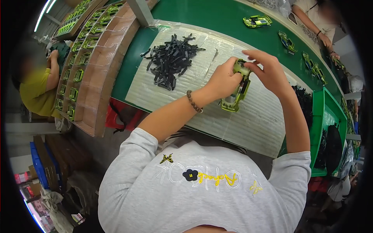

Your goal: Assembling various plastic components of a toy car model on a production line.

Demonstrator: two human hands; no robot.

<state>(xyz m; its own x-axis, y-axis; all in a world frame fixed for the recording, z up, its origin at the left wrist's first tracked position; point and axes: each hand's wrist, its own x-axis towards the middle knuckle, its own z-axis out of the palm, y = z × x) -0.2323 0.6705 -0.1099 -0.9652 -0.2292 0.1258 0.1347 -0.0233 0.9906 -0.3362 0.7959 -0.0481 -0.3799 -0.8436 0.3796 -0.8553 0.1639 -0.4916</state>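
My left hand (227, 79) is closed around a lime-green and black toy car shell (242, 93), gripping it near its far end. The shell is held tilted above the white foam sheet (194, 101). At that far end is my right hand (270, 70), its thumb close against the shell and its fingers bent and apart; nothing shows between them. A heap of small black plastic parts (171, 58) lies on the sheet to the left of my hands. The shell's inside is partly hidden by my left fingers.
On the left, a divided cardboard box (95, 77) holds several green shells; a person in yellow (39, 87) sits beyond. More shells (257, 21) lie along the green table (198, 14). A green bin (318, 105) with black parts stands right. Another person's arm (311, 23) is at far right.
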